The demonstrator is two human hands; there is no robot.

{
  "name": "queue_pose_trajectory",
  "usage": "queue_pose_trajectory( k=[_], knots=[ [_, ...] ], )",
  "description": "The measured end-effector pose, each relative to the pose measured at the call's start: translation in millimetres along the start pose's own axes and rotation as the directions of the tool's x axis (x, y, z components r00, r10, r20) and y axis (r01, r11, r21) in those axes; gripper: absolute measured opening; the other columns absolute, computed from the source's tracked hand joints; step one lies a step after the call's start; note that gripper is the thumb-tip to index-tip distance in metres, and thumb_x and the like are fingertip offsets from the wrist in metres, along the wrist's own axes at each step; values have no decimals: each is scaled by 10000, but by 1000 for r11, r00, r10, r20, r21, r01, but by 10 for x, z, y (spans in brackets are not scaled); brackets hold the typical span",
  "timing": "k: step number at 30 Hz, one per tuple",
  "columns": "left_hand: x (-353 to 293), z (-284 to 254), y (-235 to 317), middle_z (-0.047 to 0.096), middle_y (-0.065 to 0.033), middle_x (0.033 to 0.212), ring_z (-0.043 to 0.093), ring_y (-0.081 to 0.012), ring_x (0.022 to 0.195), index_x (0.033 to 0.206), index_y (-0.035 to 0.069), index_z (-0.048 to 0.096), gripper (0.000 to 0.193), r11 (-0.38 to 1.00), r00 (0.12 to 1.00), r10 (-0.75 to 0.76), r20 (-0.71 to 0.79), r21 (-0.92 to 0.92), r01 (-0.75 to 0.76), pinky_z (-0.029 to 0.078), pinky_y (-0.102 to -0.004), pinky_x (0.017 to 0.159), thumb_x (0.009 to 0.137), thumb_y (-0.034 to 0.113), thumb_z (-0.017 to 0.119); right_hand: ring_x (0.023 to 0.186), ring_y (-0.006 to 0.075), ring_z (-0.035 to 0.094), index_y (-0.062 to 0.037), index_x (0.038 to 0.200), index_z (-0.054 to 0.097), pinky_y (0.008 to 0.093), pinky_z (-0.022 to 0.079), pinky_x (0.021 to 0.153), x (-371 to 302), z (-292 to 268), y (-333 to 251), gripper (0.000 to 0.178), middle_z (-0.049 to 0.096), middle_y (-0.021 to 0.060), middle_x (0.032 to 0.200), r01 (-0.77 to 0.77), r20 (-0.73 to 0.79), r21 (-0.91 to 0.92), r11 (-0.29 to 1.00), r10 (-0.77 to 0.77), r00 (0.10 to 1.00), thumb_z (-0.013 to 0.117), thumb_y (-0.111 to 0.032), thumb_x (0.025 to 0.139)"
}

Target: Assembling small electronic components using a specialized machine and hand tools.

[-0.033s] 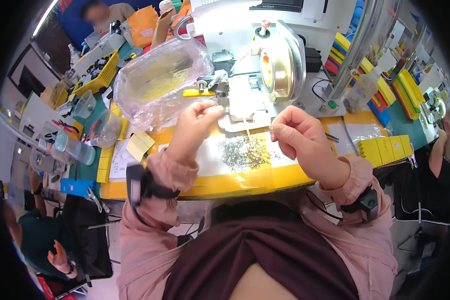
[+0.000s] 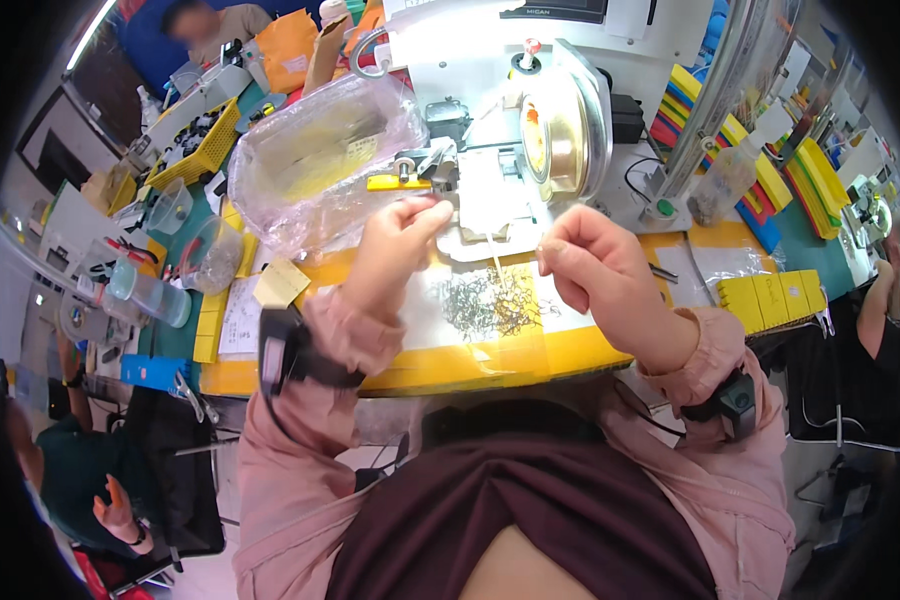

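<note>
My left hand (image 2: 396, 248) is raised over the worktable, fingers pinched together just in front of the bench machine's metal clamp (image 2: 443, 172). What the pinch holds, if anything, is too small to make out. On the other side, my right hand (image 2: 598, 268) is also closed, thumb against bent forefinger, in front of a large gold-coloured reel (image 2: 560, 140). Its contents are likewise hidden. Between and below the hands lies a loose heap of small dark and brassy wire-like pieces (image 2: 485, 305) on a white sheet. A narrow pale strip (image 2: 497, 258) runs from the machine's plate toward the heap.
A plastic-wrapped tray (image 2: 320, 160) stands left of the machine. Yellow holders (image 2: 770, 300) line the right table edge, with tweezers (image 2: 662, 272) nearby. Clear jars (image 2: 215, 262) and a yellow basket (image 2: 195, 145) sit at left. Other people sit around the bench.
My left hand and forearm have shifted slightly to the right. The right hand has moved a little, its fingers still bent. The heap looks the same.
</note>
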State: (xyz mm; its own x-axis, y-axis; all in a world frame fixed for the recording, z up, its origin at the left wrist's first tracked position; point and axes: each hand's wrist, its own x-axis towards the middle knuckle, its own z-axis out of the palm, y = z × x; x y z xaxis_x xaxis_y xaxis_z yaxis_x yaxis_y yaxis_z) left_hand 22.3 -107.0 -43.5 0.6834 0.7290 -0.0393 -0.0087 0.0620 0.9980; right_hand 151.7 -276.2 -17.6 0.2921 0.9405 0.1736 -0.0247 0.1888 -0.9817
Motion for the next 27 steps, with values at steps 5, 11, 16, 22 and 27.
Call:
queue_pose_trajectory(
  k=[5,11,16,22,27],
  knots=[
    [39,56,-42,528,20,696,446,-38,584,818,14,601,94,968,987,151,-58,-193,-159,344,-174,505,800,106,596,441,27,356,-46,814,445,153,276,402,113,75,34,68,502,16,705,-23,0,185,983,23,1000,459,-96,859],
    [212,150,398,575,-61,882,515,-101,790,830,-2,579,81,821,830,552,80,-225,-525,417,-222,733,810,76,570,409,72,345,-37,787,452,202,277,394,448,208,83,95,457,10,644,-144,-22,198,970,151,988,463,-112,844],
    [37,-176,263,571,-89,818,547,-140,772,813,22,518,84,837,847,354,398,-538,-97,444,-255,711,837,103,515,483,109,380,-17,854,470,235,307,436,794,381,284,121,417,22,623,-118,-198,386,915,206,958,431,-131,859],
    [139,-358,501,548,-136,949,526,-245,936,881,-2,505,138,603,904,415,106,-776,-186,391,-390,929,867,129,466,549,144,406,17,913,443,252,327,466,1067,359,289,173,414,51,655,-36,-221,488,872,163,962,345,-122,881],
    [540,-864,522,529,-145,1006,513,-246,949,915,-2,497,141,682,871,477,-116,-577,-450,385,-367,912,856,125,482,549,147,419,-11,880,457,258,335,458,1106,347,250,111,451,62,677,-73,-225,509,858,215,950,394,-100,858]
  ],
)
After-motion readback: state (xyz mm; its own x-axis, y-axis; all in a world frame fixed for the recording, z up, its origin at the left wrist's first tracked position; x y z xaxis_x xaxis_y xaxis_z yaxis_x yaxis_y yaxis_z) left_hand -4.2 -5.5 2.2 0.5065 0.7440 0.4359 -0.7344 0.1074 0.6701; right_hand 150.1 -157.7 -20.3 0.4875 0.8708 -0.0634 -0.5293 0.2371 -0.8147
